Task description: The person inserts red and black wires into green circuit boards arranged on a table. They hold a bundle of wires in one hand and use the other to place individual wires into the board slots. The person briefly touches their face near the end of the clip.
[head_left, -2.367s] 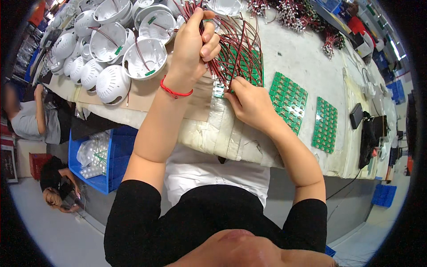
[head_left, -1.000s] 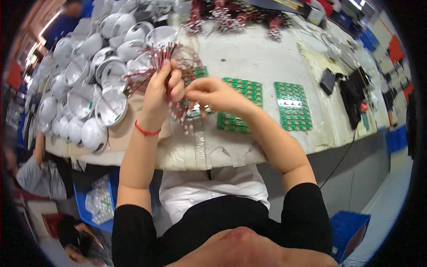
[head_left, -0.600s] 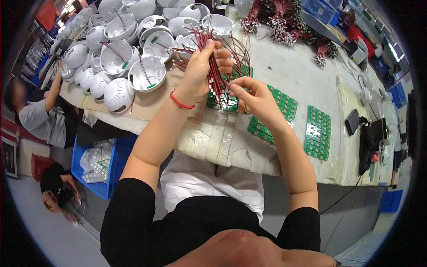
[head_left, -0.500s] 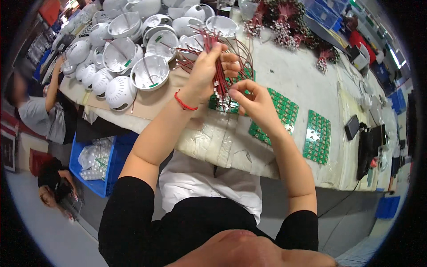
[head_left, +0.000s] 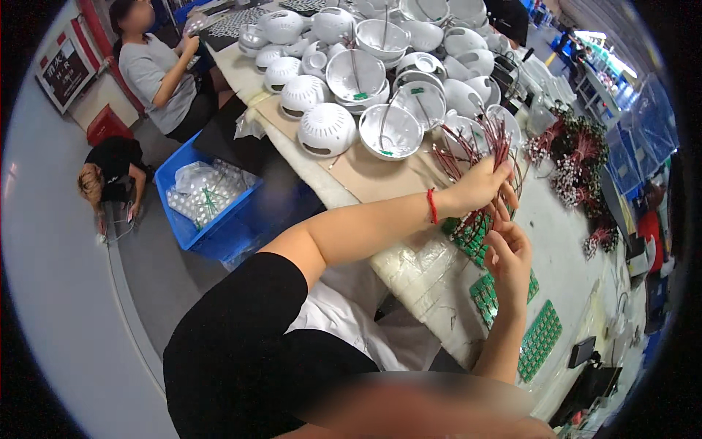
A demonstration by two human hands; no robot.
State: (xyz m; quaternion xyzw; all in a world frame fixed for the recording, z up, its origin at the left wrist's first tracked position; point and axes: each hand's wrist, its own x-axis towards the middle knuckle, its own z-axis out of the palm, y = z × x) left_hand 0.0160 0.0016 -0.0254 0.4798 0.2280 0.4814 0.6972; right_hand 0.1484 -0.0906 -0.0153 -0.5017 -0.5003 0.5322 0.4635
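A bundle of thin dark-red wires (head_left: pixel 500 139) with small white connectors is gripped in my left hand (head_left: pixel 477 187), which wears a red cord bracelet. The wires fan out above the fist. Just below, my right hand (head_left: pixel 510 257) has its fingers curled together close to the lower wire ends; what they pinch, if anything, is too small to make out. Beneath both hands lie green circuit board panels (head_left: pixel 482 298), partly covered by the hands and wires. Another green panel (head_left: pixel 541 341) lies apart on the table, nearer its right end.
White plastic dome shells (head_left: pixel 327 130) are heaped on the table's left and far side. More wire bundles (head_left: pixel 581 161) lie at the far right. A blue bin (head_left: pixel 219 245) stands beside the table. One person (head_left: pixel 155 73) sits at far left; another person (head_left: pixel 113 172) crouches on the floor.
My view has swung left, so the table and hands appear further right. The left hand still grips the wires; the right hand stays close below it, its fingers more curled.
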